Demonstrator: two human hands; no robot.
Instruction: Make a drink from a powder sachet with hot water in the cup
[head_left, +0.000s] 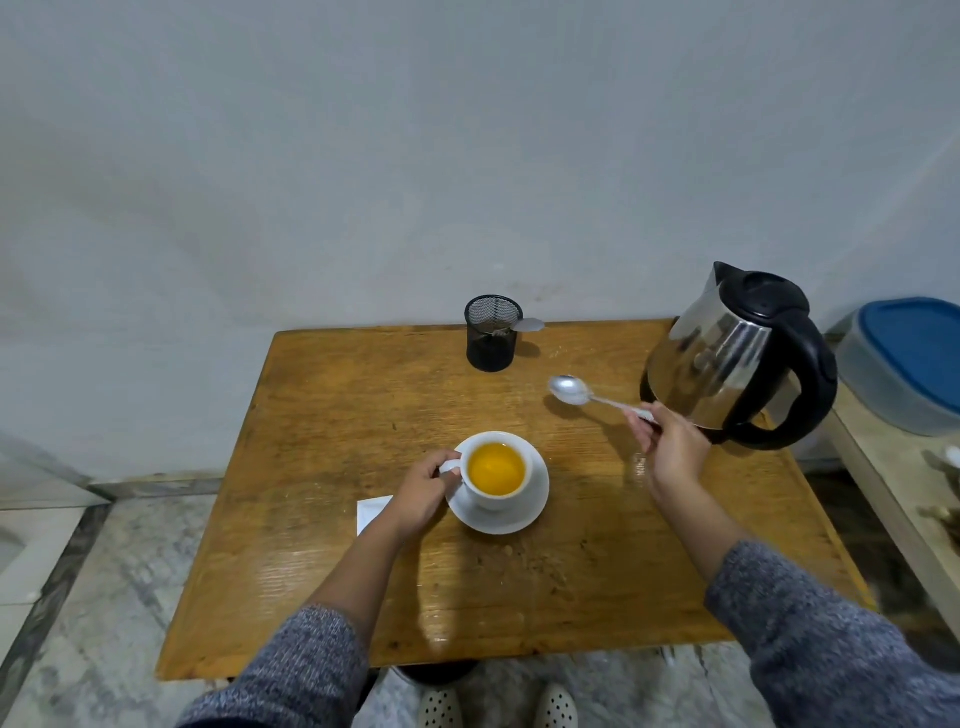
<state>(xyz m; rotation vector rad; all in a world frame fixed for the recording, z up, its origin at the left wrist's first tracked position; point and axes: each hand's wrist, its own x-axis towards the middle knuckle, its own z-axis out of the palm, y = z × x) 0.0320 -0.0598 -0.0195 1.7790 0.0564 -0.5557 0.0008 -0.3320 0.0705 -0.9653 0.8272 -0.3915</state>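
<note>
A white cup (496, 473) of orange drink stands on a saucer (537, 501) near the middle of a wooden table (332, 405). The left hand (423, 491) closes on the cup's handle, left of the cup. The right hand (672, 449), right of the cup, pinches a spoon (571, 391) by its handle, bowl raised clear of the tabletop (and well apart from the drink). A white sachet (371, 512) lies flat left of the cup, partly under the left wrist. A steel kettle (737, 358) stands beyond the cup to the right; a black mesh holder (492, 332) sits behind the cup.
</note>
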